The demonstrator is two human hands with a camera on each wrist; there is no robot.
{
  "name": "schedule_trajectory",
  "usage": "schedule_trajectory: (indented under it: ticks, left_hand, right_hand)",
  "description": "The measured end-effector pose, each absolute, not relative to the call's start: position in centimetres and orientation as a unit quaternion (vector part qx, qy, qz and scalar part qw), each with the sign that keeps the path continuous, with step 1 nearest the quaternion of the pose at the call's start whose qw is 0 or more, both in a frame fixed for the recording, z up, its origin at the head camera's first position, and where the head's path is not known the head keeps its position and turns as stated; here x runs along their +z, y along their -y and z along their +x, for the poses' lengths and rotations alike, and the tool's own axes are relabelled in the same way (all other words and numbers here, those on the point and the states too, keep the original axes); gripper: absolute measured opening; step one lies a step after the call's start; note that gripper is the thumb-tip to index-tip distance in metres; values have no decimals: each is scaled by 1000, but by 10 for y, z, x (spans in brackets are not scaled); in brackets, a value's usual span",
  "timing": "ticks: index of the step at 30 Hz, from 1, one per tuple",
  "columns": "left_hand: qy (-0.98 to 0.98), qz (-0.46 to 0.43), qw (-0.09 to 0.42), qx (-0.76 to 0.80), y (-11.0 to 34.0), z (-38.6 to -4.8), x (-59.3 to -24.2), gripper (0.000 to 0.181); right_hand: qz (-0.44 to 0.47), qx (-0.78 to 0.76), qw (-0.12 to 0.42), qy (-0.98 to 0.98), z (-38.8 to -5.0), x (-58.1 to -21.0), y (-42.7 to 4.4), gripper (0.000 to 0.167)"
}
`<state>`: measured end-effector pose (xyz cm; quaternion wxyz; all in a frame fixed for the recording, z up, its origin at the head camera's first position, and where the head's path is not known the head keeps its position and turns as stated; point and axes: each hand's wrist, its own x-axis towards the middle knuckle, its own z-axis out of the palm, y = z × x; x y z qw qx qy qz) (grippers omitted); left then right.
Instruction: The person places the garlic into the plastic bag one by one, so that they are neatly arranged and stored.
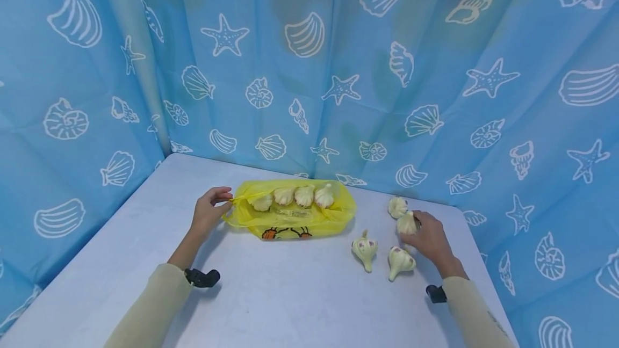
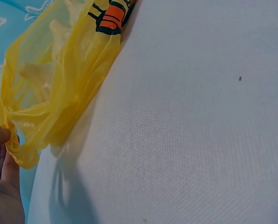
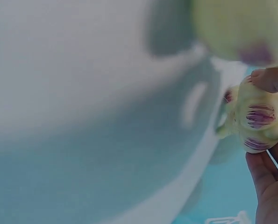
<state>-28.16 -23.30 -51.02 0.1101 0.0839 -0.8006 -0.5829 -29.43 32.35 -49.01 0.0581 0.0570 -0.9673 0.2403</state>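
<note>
A yellow plastic bag (image 1: 290, 230) lies near the table's back edge with several garlic bulbs (image 1: 304, 196) in a row inside. The left hand (image 1: 209, 211) pinches the bag's left end between thumb and fingers; in the left wrist view the thumb and fingers of this hand (image 2: 5, 172) hold the gathered yellow plastic (image 2: 24, 151). At the right, the right hand (image 1: 430, 238) grips a garlic bulb (image 1: 407, 223). The right wrist view shows that purple-streaked bulb (image 3: 261, 116) between the thumb and fingers of the hand (image 3: 274, 191).
Another bulb (image 1: 398, 207) sits just behind the gripped one. Two more bulbs, one (image 1: 365, 250) left and one (image 1: 401, 262) nearer the front, lie on the white table (image 1: 290, 294). A blue shell-patterned curtain (image 1: 300, 85) borders the back and sides.
</note>
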Motion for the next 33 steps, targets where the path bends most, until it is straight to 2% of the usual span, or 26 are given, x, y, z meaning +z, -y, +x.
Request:
schedule_trajectory:
  ticks: [7,17,22,33]
  left_hand:
    - [800,85,114,-583,234,-281,-506,41]
    - [801,92,109,-581,233,-281,-504,41]
    - [799,85,113,-584,233,-281,-505,39]
    - [800,90,112,-583,228,-278,-506,41]
  right_hand:
    - [105,276,112,949,-299,-468,-301,70]
    - [164,320,157,920,-313,-446,-246,60]
    - [181,342,152,910,-318,-441,-216,61]
    - [210,388,104,891,-318,-438,-148,65]
